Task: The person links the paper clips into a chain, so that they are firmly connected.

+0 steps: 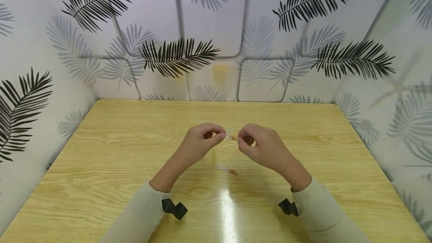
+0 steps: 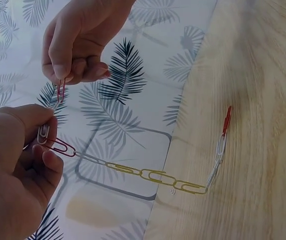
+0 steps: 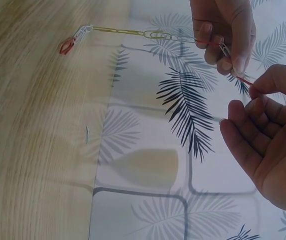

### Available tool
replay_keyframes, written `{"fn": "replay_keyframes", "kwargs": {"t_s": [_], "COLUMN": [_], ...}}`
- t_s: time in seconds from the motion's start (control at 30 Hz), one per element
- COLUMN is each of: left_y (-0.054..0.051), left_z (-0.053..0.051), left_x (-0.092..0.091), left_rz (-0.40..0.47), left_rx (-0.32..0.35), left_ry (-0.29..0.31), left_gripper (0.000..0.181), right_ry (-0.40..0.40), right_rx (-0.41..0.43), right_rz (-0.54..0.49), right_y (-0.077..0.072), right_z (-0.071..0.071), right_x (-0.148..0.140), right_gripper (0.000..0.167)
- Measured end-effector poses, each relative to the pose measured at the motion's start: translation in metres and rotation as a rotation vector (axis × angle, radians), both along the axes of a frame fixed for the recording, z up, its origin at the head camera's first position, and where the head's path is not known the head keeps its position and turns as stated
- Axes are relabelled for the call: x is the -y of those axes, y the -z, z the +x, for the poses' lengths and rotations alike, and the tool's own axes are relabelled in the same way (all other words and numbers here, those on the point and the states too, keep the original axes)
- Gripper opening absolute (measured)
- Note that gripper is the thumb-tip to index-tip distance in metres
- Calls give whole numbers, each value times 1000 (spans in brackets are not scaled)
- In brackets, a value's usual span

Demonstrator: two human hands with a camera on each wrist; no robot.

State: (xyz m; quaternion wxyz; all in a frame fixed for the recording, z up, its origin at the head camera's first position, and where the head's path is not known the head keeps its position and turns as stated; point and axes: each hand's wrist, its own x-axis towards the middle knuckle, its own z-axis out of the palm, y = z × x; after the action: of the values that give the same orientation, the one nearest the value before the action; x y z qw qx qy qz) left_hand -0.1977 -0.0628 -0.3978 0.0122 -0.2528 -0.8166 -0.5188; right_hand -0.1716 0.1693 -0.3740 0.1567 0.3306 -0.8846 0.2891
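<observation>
Pinching a white paper clip narrowly between thumb and fingertips of the left hand. Holding a red paper clip in an equally narrow pinch with the right hand, just beside the left and above the table; linked to the white one or merely near it, cannot tell. Trailing down from the left fingers, a chain of thin, smooth, round-ended wire loops: red nearest the hand, then whitish, then yellow, then white and red at the far end, laid on the wood-grained, glossy table. Beyond the hands on the same table, a slim pale piece, too small to name surely. Around the wrists, soft-looking pale sleeves with blocky black gadgets. Behind, a wall patterned with feathery black and grey fronds and rounded rectangles.
</observation>
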Motion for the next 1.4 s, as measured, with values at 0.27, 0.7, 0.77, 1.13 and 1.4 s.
{"fn": "replay_keyframes", "kwargs": {"t_s": [0.27,0.7,0.77,1.13,1.4], "left_y": [2,4,5,-1,-7], "left_z": [-2,-7,-7,-1,-3], "left_x": [4,7,7,3,9], "left_rz": [52,46,49,49,88], "left_rx": [86,104,110,11,-52], "left_ry": [39,86,90,59,-6], "left_gripper": [17,23,23,19,17], "right_ry": [22,51,63,42,44], "right_rx": [107,99,109,109,166], "right_rz": [-51,-188,-194,-200,-222], "right_y": [-6,0,0,-1,-2], "right_z": [-1,-5,-4,2,2], "right_x": [-5,2,3,9,9], "right_gripper": [6,3,4,4,11]}}
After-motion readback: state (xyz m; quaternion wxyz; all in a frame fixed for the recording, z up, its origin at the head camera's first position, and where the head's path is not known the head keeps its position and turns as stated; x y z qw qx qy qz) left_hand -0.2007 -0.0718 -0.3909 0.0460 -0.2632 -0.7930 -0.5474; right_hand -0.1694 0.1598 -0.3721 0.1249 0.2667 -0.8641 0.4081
